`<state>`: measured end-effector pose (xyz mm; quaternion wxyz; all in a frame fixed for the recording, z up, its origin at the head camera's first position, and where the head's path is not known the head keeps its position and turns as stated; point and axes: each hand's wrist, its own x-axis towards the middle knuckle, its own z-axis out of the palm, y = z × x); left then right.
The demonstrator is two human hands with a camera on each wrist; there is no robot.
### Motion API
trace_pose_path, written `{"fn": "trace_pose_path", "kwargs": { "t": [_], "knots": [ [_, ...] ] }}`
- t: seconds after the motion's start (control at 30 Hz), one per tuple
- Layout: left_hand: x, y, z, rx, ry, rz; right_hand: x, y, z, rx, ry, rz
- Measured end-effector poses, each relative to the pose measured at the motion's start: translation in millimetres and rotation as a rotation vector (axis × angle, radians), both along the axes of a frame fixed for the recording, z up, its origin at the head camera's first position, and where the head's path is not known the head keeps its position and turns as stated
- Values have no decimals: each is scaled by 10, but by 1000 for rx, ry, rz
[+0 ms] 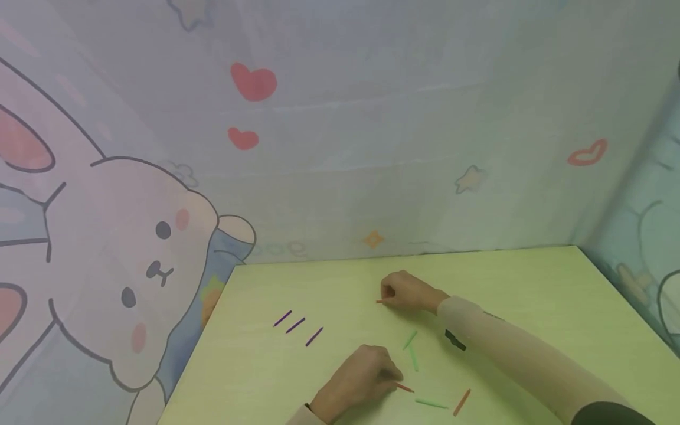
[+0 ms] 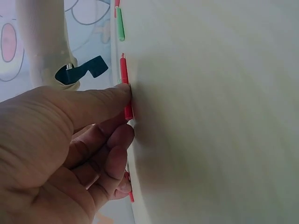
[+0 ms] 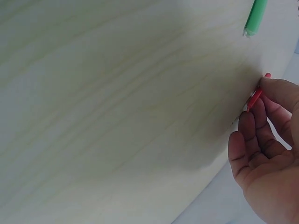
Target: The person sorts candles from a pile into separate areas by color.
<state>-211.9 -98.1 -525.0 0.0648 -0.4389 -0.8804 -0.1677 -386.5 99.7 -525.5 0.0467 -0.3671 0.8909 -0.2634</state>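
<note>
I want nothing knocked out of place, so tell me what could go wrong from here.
The dark strap sticking out of the right sleeve might brush the nearby green candles if that arm draws back.
The left hand pinches a red candle whose tip lies close to a third green candle; a slip could nudge it.
The right hand pinches a second red candle, which might roll when released.

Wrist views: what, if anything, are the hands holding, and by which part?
The left hand pinches a slim red stick across its middle; the right hand pinches another slim red stick between its ends, both ends showing.
</note>
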Motion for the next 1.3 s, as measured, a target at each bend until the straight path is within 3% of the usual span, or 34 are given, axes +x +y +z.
{"fn": "trace_pose_path", "kwargs": {
  "t": [0.47, 0.9, 1.3],
  "knots": [
    [-45, 6, -31, 12, 20, -62, 25, -26, 71, 64, 1, -38],
    [-4, 16, -4, -14, -12, -23, 45, -31, 55, 53, -6, -43],
    [40, 7, 16, -20, -35, 2, 93, 0, 148, 38, 19, -17]
  ]
}}
